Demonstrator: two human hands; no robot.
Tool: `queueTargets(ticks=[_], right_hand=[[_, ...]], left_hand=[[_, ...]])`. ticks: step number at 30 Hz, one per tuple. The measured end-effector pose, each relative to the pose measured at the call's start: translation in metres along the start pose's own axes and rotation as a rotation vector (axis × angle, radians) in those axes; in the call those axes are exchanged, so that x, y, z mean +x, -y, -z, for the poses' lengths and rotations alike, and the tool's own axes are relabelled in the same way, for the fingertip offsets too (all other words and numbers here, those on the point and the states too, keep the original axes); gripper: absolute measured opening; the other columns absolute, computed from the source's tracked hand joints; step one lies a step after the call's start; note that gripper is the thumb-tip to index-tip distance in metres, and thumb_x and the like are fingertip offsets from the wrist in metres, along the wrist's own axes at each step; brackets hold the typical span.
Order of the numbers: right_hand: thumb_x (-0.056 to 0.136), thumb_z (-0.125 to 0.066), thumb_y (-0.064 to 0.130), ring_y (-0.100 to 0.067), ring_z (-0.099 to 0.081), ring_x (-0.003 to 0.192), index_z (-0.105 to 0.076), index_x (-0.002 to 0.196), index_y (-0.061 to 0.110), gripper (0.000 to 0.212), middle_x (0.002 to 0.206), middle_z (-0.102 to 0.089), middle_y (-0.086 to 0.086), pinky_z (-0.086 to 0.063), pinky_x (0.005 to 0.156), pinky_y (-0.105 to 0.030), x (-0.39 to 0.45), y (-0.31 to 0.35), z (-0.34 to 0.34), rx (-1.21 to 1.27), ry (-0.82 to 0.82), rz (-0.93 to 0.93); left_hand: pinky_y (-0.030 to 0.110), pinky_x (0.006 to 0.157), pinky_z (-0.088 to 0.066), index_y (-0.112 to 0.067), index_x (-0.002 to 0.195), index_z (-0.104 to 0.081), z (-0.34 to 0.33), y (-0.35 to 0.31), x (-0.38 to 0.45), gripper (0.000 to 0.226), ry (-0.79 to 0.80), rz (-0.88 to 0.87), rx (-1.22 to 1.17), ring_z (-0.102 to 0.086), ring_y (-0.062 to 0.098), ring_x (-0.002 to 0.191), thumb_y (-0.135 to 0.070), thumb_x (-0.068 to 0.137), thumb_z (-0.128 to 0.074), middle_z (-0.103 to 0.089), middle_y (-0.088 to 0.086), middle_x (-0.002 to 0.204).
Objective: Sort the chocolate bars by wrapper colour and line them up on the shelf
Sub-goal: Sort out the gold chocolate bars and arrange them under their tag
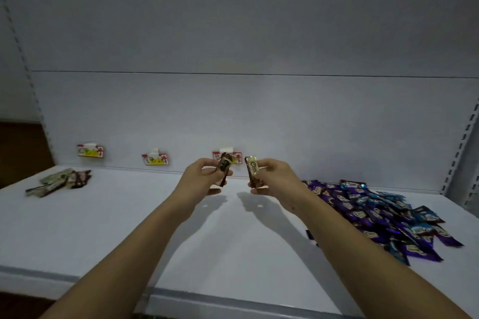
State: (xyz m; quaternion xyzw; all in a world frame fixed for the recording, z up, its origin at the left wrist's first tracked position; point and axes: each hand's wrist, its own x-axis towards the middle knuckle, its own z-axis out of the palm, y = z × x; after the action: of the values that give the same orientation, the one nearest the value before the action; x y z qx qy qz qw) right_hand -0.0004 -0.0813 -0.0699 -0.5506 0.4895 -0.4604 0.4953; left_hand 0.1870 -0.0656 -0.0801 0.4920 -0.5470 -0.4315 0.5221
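Two brown bars up in the air, mid-shelf, just in front of the back wall: left hand (204, 176) has fingers curled round a dark brown bar (223, 171), right hand (269, 176) pinches a brown/gold bar (252, 171) w/ thumb + fingers. Both held upright, slightly apart, over bare shelf (129, 228). Brown pile (61, 184) sits far left of the hands near the back wall; purple/blue heap (375, 215) is right of the hands, spilling toward the front edge. Risks, imo: wrappers look alike in this dim light, so the gold one could get filed w/ the wrong colour group; grips are fingertip-only on slick foil, a bar could slip. The brown pile is loose, not lined up, adding more prob. scatters it. Heap near the front edge could shed bars if the right arm brushes it. Tags (155, 159) on the back wall too blurred to read.
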Motion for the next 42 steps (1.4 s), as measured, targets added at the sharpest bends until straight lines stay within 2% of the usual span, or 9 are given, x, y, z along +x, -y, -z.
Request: queueTargets(ticks=[6,14,19,22,27,32,35,38,42], right_hand=[[0.084,-0.065,-0.002,-0.021,-0.064,0.073,-0.067,0.099,0.002,0.016,0.086,-0.066,-0.013,-0.057,0.067,-0.028,0.011,0.002,-0.108,-0.18,0.168,0.07],[0.087,-0.058,0.0,-0.023,-0.067,0.07,-0.067,0.089,0.013,0.016,0.081,-0.069,-0.009,-0.057,0.083,-0.04,0.048,-0.003,-0.273,-0.316,0.348,0.082],[0.083,-0.063,0.0,-0.025,-0.07,0.073,-0.065,0.09,0.013,0.016,0.085,-0.067,-0.008,-0.06,0.08,-0.039,0.086,-0.002,-0.361,-0.417,0.36,0.09],[0.079,-0.067,0.001,-0.027,-0.07,0.085,-0.067,0.083,0.017,0.016,0.089,-0.068,-0.008,-0.06,0.081,-0.041,0.112,-0.009,-0.406,-0.489,0.328,0.125],[0.08,-0.07,0.006,-0.021,-0.065,0.089,-0.07,0.078,0.016,0.01,0.082,-0.063,0.002,-0.055,0.076,-0.031,0.139,-0.021,-0.456,-0.584,0.329,0.195],[0.082,-0.061,0.003,-0.02,-0.06,0.096,-0.071,0.088,0.013,0.015,0.102,-0.066,-0.003,-0.047,0.073,-0.028,0.144,-0.027,-0.474,-0.776,0.3,0.408],[0.086,-0.057,0.007,-0.02,-0.057,0.09,-0.069,0.095,0.014,0.017,0.098,-0.063,-0.001,-0.041,0.067,-0.027,0.138,-0.026,-0.469,-0.846,0.269,0.498],[0.091,-0.053,0.012,-0.02,-0.058,0.093,-0.068,0.106,0.013,0.021,0.103,-0.064,-0.002,-0.042,0.071,-0.027,0.127,-0.016,-0.451,-0.839,0.297,0.508],[0.095,-0.049,0.026,-0.021,-0.059,0.101,-0.065,0.116,0.015,0.028,0.116,-0.064,-0.002,-0.048,0.084,-0.032,0.108,0.002,-0.416,-0.881,0.38,0.476]], left_hand=[[0.028,0.076,-0.059,-0.005,0.103,-0.067,0.124,0.02,-0.021,0.017,-0.194,-0.017,0.069,-0.069,0.024,0.078,0.0,0.087,-0.068,-0.071,0.016,0.096],[0.018,0.067,-0.054,-0.019,0.102,-0.069,0.287,0.052,-0.039,0.039,-0.435,0.089,0.227,-0.067,0.017,0.084,0.014,0.083,-0.062,-0.068,0.002,0.091],[0.018,0.06,-0.056,-0.022,0.09,-0.07,0.372,0.067,-0.031,0.033,-0.572,0.118,0.293,-0.067,0.02,0.076,0.01,0.083,-0.066,-0.07,0.008,0.087],[0.021,0.056,-0.05,-0.016,0.096,-0.071,0.407,0.082,-0.014,0.024,-0.637,0.138,0.358,-0.064,0.017,0.063,0.004,0.083,-0.069,-0.071,0.009,0.078],[0.019,0.055,-0.049,-0.01,0.1,-0.072,0.435,0.098,0.025,0.021,-0.647,0.136,0.449,-0.066,0.016,0.07,0.001,0.081,-0.073,-0.072,0.01,0.09],[0.027,0.08,-0.047,-0.012,0.106,-0.074,0.448,0.11,0.046,0.024,-0.644,0.144,0.664,-0.062,0.02,0.095,-0.013,0.082,-0.076,-0.07,0.007,0.107],[0.036,0.092,-0.047,-0.015,0.119,-0.068,0.446,0.114,0.045,0.037,-0.628,0.172,0.78,-0.057,0.024,0.112,-0.029,0.085,-0.073,-0.065,0.006,0.124],[0.047,0.097,-0.047,-0.023,0.125,-0.064,0.434,0.106,0.036,0.04,-0.631,0.168,0.833,-0.053,0.027,0.118,-0.041,0.088,-0.067,-0.061,0.004,0.13],[0.045,0.097,-0.047,-0.03,0.127,-0.061,0.403,0.077,0.024,0.041,-0.529,0.154,0.899,-0.053,0.026,0.117,-0.049,0.091,-0.059,-0.061,0.0,0.129]])
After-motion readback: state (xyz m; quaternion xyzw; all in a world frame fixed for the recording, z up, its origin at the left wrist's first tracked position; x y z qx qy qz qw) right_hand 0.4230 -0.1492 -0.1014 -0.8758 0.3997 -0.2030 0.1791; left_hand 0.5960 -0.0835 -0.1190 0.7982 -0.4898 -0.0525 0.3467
